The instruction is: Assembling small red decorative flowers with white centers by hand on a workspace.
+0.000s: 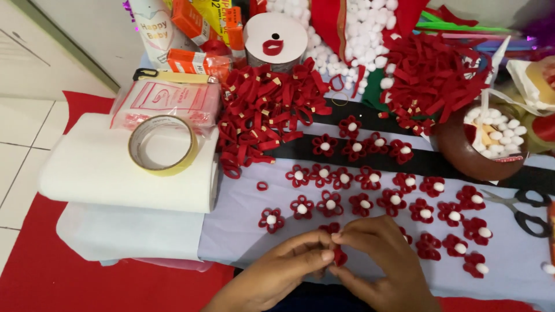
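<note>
Lying at left edge of lavender work cloth (243,225): folded white sheet (98,173), with tape roll (162,144) resting near its right end and possibly sliding off if sheet is jolted. Spreading behind centre: heap of red ribbon loops (266,110), loosely piled, likely spilling forward onto finished pieces if brushed by a forearm. Standing at right: brown bowl (468,153) of white pompoms (497,124), close to mat edge and prone to tipping under a careless reach. Resting just below bowl: scissors (520,211), blades pointing toward working area, presenting a snag risk for right hand. Covering centre of cloth: rows of finished red flowers (364,193), each carrying a white centre, light enough to scatter under a sweeping wrist. Working at bottom centre, above cloth's near edge: left hand (283,268) and right hand (384,263), fingertips pressed together, pinching small red flower piece (338,254) between them. Judging from grip: piece mostly hidden, petals possibly crushing or separating under excess pressure; slipping from fingertips would be dropping it among finished flowers just beside.
</note>
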